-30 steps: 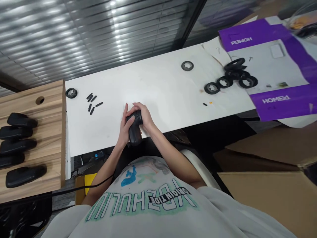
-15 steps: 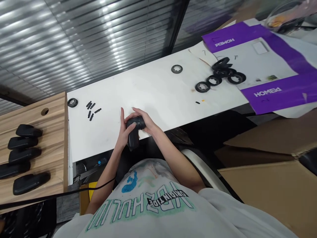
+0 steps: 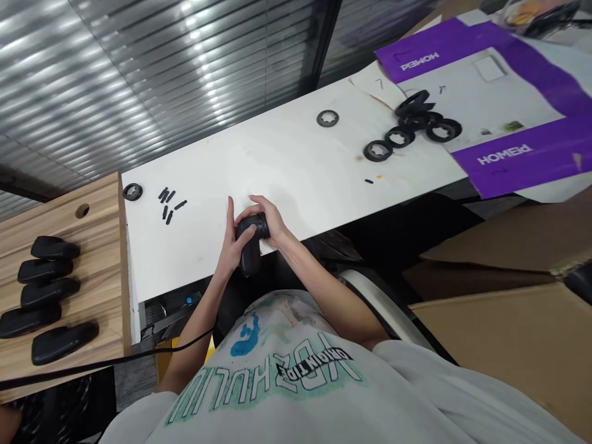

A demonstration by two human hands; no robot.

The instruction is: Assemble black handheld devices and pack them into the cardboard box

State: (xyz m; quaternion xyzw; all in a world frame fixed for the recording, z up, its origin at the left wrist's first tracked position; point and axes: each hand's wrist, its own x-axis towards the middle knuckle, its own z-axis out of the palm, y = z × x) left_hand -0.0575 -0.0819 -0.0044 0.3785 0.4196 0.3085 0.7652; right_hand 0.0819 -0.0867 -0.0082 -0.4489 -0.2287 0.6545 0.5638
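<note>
A black pistol-shaped device (image 3: 250,256) with a ringed round end is held over the front edge of the white table (image 3: 208,179). My left hand (image 3: 231,245) grips it from the left, thumb across its body and index finger stretched up. My right hand (image 3: 272,223) curls around the ringed end, fingers reaching over the top. What lies under the right palm is hidden. Left of the hands lie several small black pegs (image 3: 170,198) and one black ring (image 3: 133,192). Another black ring (image 3: 328,118) lies further back to the right.
Several black rings (image 3: 400,137) lie piled beside and on a purple and white cardboard sheet (image 3: 490,105). Several black housings (image 3: 55,248) rest on the wooden board (image 3: 99,246) at left. An opened cardboard box (image 3: 499,339) stands at lower right. A black cable (image 3: 139,356) crosses at lower left.
The view has shifted slightly. Both hands keep hold of the black device, which has turned a little; its ringed end is tilted slightly differently. Nothing has been let go.
</note>
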